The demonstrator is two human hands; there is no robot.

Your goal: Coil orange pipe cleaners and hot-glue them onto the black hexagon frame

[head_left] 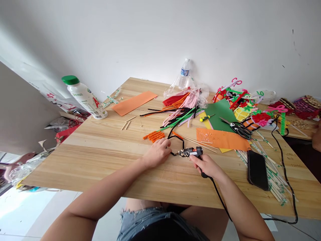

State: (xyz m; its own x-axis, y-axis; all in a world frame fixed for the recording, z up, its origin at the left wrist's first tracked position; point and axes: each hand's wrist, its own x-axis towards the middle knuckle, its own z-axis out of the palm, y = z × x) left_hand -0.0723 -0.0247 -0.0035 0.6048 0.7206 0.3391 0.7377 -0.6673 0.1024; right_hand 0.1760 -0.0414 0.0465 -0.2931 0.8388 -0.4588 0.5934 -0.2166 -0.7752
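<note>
My right hand (207, 165) is closed round the handle of a black glue gun (192, 152), whose nozzle points left. Bits of dried glue or crumbs cover its front. The nozzle tip touches or nearly touches a bent black pipe cleaner (183, 142). My left hand (159, 153) lies closed at the pipe cleaner's left end, pinching it against the table; the fingertips are partly hidden. Just beyond my left hand lie coiled orange pipe cleaners (154, 136). Thin wooden sticks (200, 142) are behind the glue gun.
Loose pipe cleaners (175, 113), orange paper (225, 140), green paper (219, 113), scissors (240, 130) and a screwdriver (207, 118) lie behind. A phone (257, 170) and wrapped sticks (276, 180) are right. A white bottle (86, 100) stands left. The gun's cord (220, 199) crosses the front edge.
</note>
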